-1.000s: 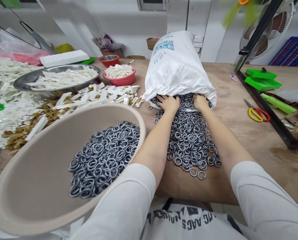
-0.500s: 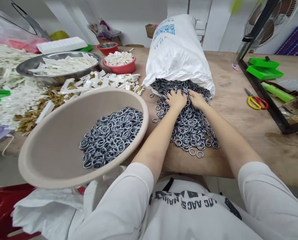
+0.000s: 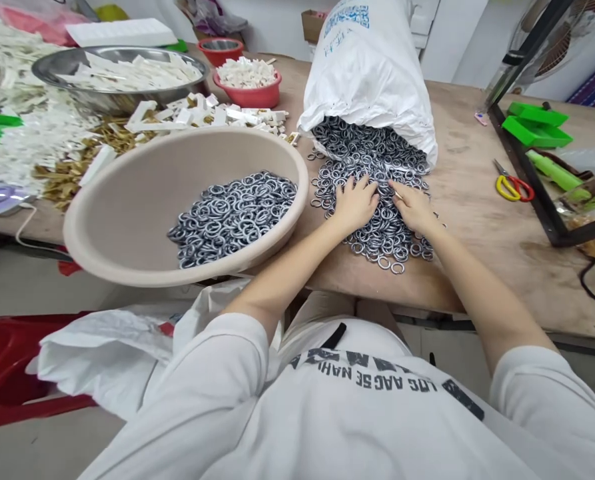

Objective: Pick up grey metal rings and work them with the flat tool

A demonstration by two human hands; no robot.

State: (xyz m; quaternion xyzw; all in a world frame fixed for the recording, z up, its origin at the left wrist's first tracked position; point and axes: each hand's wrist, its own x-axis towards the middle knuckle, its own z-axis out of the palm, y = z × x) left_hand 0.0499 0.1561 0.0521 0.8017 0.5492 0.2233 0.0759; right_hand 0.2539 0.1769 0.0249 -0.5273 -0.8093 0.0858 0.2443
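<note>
Dark grey rings (image 3: 384,230) spill in a pile from the mouth of a white sack (image 3: 372,87) lying on the wooden table. My left hand (image 3: 356,203) rests on the pile with its fingers spread. Beside it, my right hand (image 3: 413,205) touches the rings with fingers stretched out, its palm turned inward. Both hands are just in front of the sack's mouth, a small gap of rings between them. To the left, a large beige basin (image 3: 117,220) leans over the table's front edge and holds a heap of the same rings (image 3: 237,217).
White and brown plastic pieces (image 3: 97,153) cover the left side, around a steel bowl (image 3: 122,100) and a red bowl (image 3: 254,95). Scissors (image 3: 513,187), green trays (image 3: 537,127) and a black metal frame (image 3: 532,193) stand on the right. A red stool (image 3: 7,373) is below.
My hands have drawn back from the sack's mouth toward me, over the pile, and more rings show inside the sack. My view has tilted down.
</note>
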